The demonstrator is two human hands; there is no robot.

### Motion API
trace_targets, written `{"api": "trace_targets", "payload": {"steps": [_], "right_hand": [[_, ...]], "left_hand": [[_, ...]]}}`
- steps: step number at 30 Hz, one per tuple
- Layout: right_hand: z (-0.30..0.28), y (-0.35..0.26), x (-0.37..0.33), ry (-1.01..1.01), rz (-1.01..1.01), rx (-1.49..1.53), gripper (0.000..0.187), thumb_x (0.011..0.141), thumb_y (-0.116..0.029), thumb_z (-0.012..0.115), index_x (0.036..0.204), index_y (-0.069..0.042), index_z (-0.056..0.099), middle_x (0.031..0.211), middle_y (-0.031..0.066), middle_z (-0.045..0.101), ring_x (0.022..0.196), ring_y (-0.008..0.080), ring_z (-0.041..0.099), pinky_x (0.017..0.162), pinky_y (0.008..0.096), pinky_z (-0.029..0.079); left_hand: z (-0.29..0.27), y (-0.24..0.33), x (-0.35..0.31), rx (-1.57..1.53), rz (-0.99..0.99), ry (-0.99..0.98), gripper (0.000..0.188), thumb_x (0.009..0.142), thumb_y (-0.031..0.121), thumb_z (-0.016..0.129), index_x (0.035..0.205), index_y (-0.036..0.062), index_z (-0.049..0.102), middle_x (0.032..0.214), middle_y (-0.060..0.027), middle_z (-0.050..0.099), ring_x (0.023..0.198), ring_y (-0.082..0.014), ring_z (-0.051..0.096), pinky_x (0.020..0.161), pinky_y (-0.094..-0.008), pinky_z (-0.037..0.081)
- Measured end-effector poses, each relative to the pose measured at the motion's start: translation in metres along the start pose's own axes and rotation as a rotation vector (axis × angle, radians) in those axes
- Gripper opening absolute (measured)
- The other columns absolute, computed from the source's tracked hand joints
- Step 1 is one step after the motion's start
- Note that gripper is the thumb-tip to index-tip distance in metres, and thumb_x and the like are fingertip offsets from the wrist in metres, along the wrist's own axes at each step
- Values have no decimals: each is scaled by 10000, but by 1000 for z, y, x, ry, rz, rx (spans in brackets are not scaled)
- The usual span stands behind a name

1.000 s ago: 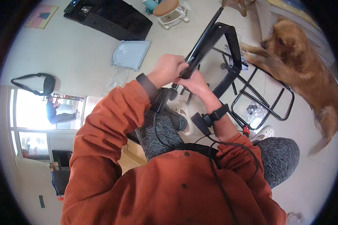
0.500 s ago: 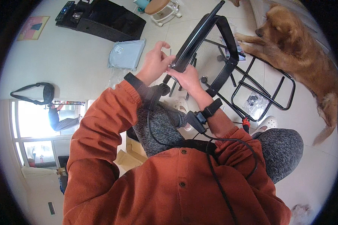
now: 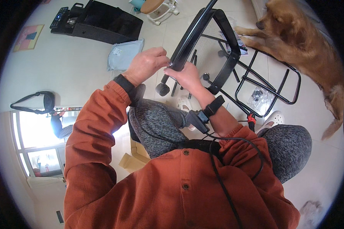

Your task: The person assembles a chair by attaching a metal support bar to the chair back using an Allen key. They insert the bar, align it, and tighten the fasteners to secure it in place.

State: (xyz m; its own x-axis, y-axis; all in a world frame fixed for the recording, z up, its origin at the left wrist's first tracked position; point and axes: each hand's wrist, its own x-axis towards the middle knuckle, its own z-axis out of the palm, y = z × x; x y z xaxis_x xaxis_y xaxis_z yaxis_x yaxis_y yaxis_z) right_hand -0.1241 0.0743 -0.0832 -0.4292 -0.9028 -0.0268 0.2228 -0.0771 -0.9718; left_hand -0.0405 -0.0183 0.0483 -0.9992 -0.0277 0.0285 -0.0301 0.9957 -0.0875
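Note:
A black-framed mesh panel [image 3: 227, 31] leans across the area in front of me, with its near corner between my hands. My right hand [image 3: 189, 77] grips that corner, thumb on the near side and the other fingers partly hidden behind it. On the corner's left side my left hand [image 3: 146, 64] is closed, fingertips drawn together by a small shiny spot on the frame. Whatever those fingertips hold is too small to make out. A dark caster [image 3: 163, 89] shows just below my hands.
Black tubular frames [image 3: 294, 100] lie on the floor to the right, near a clear plastic bag of small parts [image 3: 258, 100]. A brown dog [image 3: 294, 38] lies beyond them. At left are a grey parcel [image 3: 124, 54], a black speaker-like box [image 3: 107, 23] and an open carton [image 3: 135, 156].
My left hand's raised, spread fingers have curled in and come together at the panel's corner. My right hand keeps its grip. The whole view has shifted slightly.

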Motion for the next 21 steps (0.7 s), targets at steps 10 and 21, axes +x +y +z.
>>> {"api": "trace_targets", "payload": {"steps": [10,21], "right_hand": [[0,-1,-1,0,-22,40,354,685,-349,752,812,-33,655,666,45,630,606,124,587,571,282,457],[-2,-1,-1,-2,-28,-8,370,668,-321,768,827,-8,651,711,111,654,647,199,633,618,313,485]], "left_hand": [[5,16,3,-382,-623,-78,113,757,141,657,789,48,601,629,-78,610,570,-219,602,544,-300,461],[4,9,1,-572,-723,-177,124,765,102,649,816,0,601,639,-73,615,582,-105,586,560,-256,467]]}}
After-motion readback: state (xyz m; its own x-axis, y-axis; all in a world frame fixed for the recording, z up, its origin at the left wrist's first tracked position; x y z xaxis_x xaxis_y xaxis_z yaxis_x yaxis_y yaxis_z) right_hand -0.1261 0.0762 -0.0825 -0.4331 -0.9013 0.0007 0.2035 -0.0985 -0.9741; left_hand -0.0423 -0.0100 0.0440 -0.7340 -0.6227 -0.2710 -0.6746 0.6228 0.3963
